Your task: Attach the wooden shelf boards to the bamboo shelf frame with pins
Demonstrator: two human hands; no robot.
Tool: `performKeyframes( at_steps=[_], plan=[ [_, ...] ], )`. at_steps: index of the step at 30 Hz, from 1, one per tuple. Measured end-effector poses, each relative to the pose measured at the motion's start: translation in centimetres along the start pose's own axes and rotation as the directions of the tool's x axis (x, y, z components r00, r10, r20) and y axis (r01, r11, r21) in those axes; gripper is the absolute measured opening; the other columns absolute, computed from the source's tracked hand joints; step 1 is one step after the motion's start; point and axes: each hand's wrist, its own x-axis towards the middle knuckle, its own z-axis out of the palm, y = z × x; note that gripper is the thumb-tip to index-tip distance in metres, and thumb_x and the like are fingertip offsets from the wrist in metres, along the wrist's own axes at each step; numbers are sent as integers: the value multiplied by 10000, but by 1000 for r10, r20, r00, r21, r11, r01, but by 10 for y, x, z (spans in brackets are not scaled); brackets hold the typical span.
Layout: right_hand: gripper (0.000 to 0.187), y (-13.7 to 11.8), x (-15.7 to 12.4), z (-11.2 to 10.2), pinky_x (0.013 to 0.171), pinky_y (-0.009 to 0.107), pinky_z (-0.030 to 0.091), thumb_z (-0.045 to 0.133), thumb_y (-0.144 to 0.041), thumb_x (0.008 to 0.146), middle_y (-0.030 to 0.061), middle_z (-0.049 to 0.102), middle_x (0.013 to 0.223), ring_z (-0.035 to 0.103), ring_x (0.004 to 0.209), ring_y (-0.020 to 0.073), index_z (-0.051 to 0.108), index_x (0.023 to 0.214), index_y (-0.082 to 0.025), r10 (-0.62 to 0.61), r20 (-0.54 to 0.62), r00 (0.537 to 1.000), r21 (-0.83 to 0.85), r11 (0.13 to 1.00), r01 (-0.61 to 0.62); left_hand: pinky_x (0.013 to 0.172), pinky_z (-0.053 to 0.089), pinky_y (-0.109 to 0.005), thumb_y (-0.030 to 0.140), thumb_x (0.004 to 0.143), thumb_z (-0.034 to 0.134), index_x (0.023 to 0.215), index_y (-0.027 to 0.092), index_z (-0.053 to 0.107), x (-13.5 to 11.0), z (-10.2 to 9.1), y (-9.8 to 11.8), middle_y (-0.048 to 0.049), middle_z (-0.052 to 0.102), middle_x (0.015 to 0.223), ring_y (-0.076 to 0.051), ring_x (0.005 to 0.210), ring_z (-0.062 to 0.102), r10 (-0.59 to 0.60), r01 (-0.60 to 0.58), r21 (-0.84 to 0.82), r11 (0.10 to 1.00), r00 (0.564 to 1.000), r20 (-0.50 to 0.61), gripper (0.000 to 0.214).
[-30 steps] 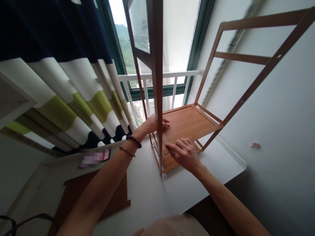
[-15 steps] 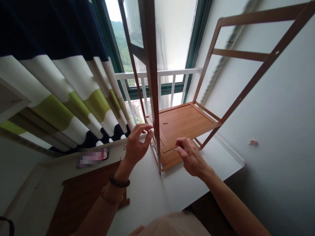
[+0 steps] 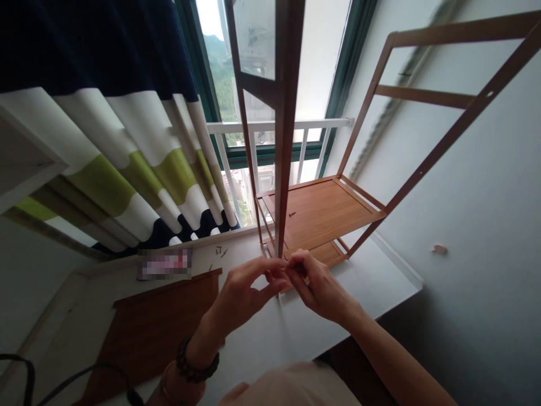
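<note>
A brown shelf frame [image 3: 291,141] stands on a white table [image 3: 296,332], with a wooden shelf board [image 3: 325,211] set low in it. A small dark screw [image 3: 291,215] lies on that board. My left hand [image 3: 247,293] and my right hand [image 3: 319,285] meet in front of the frame's near post, fingertips pinched together. Whatever they pinch is too small to make out. A bead bracelet sits on my left wrist.
A dark brown panel [image 3: 156,321] lies flat on the table to the left. Several small screws [image 3: 218,251] lie near the window sill. A striped curtain [image 3: 105,158] hangs at left. A white railing [image 3: 270,127] crosses the window. A black cable [image 3: 63,378] runs at bottom left.
Both hands have drawn back from the shelf board toward me and come together, fingertips pinched. A screw now lies bare on the board.
</note>
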Motion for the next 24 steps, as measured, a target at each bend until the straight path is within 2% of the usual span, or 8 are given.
performKeyframes(
  at_steps=[3, 10, 15, 18, 21, 23, 24],
  plan=[
    [97, -2, -6, 5, 635, 239, 427, 397, -200, 862, 11, 526, 792, 510, 673, 110, 392, 958, -201, 38, 7, 999, 75, 996, -38, 571, 498, -226, 170, 725, 637, 930, 252, 602, -5, 3, 0, -1, 611, 737, -103, 611, 568, 18, -18, -2, 1000, 1000, -22, 224],
    [72, -4, -5, 10, 608, 227, 408, 399, -185, 857, -7, 507, 753, 477, 637, 97, 401, 928, -197, 59, 85, 995, 164, 984, -73, 640, 514, -241, 134, 712, 643, 850, 244, 631, -13, 5, -10, -27, 558, 878, -114, 729, 587, 48, -43, 44, 998, 994, -96, 176],
    [109, -3, -7, 9, 610, 231, 422, 414, -212, 861, -2, 529, 749, 495, 641, 101, 432, 967, -192, 46, 93, 995, 148, 987, -59, 720, 520, -270, 114, 746, 598, 879, 219, 603, -21, 7, -15, -41, 619, 903, -142, 813, 611, 41, -42, -12, 999, 999, -35, 169],
    [149, 4, -8, -3, 664, 259, 439, 478, -231, 833, 27, 550, 820, 512, 711, 123, 477, 978, -195, -25, -13, 1000, -17, 1000, 24, 711, 519, -250, 112, 755, 589, 888, 204, 592, -27, 5, -19, -21, 662, 830, -134, 774, 630, -19, 19, 4, 1000, 996, -89, 161],
    [164, 13, -11, -18, 773, 321, 430, 548, -253, 792, 64, 565, 913, 516, 868, 172, 554, 948, -204, -112, -161, 981, -240, 968, 71, 662, 520, -217, 137, 760, 593, 918, 212, 605, -33, 3, -26, 4, 680, 789, -115, 705, 642, -92, 105, 68, 992, 980, -178, 175],
    [122, 20, -14, -23, 714, 302, 435, 556, -284, 788, 52, 572, 823, 521, 778, 159, 587, 862, -193, -59, -241, 969, -241, 971, -1, 658, 521, -210, 150, 769, 587, 958, 219, 615, -36, 3, -30, 9, 688, 799, -110, 698, 648, -120, 138, 78, 987, 972, -202, 203],
    [135, 24, -16, -22, 647, 277, 431, 542, -308, 798, 35, 562, 733, 510, 685, 138, 592, 798, -182, 22, -265, 964, -181, 981, -72, 659, 522, -210, 156, 772, 585, 966, 220, 620, -38, 4, -32, 8, 690, 805, -110, 699, 650, -134, 153, 74, 986, 968, -214, 207]
  ],
)
